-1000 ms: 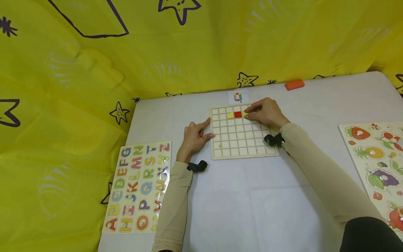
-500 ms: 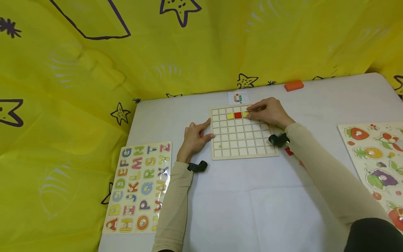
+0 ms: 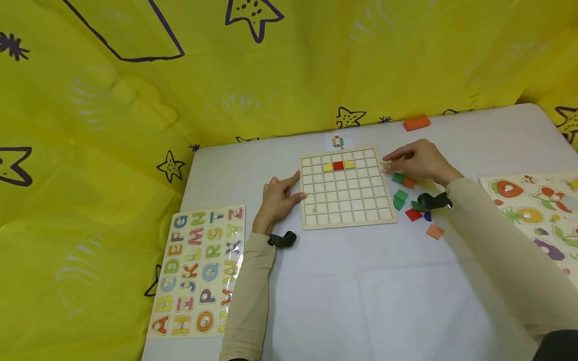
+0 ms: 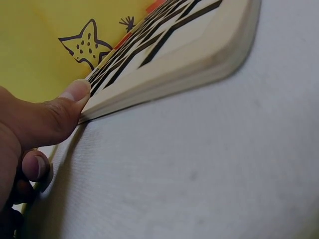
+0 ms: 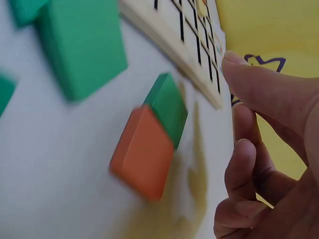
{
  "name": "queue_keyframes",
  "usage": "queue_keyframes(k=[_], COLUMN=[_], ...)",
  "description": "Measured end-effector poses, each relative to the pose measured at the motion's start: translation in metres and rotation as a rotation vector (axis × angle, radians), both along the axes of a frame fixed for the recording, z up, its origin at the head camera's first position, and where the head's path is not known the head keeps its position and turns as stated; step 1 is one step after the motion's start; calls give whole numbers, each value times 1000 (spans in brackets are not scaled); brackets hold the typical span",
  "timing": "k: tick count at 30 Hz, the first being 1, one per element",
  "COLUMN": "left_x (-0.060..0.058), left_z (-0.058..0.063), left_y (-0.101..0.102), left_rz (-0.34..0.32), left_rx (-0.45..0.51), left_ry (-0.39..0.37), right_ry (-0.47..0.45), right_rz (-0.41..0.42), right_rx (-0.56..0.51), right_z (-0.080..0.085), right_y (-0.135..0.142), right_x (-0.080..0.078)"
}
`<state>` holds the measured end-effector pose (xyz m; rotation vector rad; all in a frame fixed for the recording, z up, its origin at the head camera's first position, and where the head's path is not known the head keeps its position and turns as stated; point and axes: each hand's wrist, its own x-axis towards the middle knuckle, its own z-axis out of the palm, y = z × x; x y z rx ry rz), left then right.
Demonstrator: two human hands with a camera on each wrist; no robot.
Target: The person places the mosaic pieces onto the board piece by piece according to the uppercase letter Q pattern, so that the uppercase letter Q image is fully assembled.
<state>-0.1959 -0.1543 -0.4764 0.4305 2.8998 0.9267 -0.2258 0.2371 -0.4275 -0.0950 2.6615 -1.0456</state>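
Observation:
A wooden grid board [image 3: 349,204] lies on the table with a red square tile [image 3: 338,166] in its upper part. Yellow tiles, each with one rounded corner, flank it: a left one [image 3: 327,168] and a right one [image 3: 349,164]. At the board's left edge rests my left hand [image 3: 276,203], its thumb [image 4: 62,107] touching the rim and index finger extended. My right hand [image 3: 420,160] hovers just right of the board, thumb and fingertips apart, holding nothing. Beneath it are a green tile [image 5: 169,107] and an orange tile [image 5: 142,154] touching each other.
More loose tiles, such as a red one [image 3: 413,215] and an orange one [image 3: 435,231], lie right of the board. A pattern card [image 3: 340,140] and an orange block [image 3: 416,123] sit behind. An alphabet board [image 3: 198,271] is left, a fruit board [image 3: 519,200] right.
My right hand has let go of the right yellow tile, which stays on the board, and moved right off the grid. The loose tiles have come into view. My left hand stays put.

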Motion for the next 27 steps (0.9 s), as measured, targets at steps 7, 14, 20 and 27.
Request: queue_keyframes(k=[7,14,20,27], left_x=[0,1,1,0], left_z=[0,0,-1,-1], left_y=[1,0,-1,0], left_rz=[1,8,7,3], left_rx=[1,3,10,-1], left_ry=[2,-1,1,2], right_ry=[-26,27,40,16], right_rz=[55,92,111,155], right_rx=[21,58,54,79], right_z=[-3,-9,-11,-7], right_y=[26,32,29,26], right_x=[11,18,20,19])
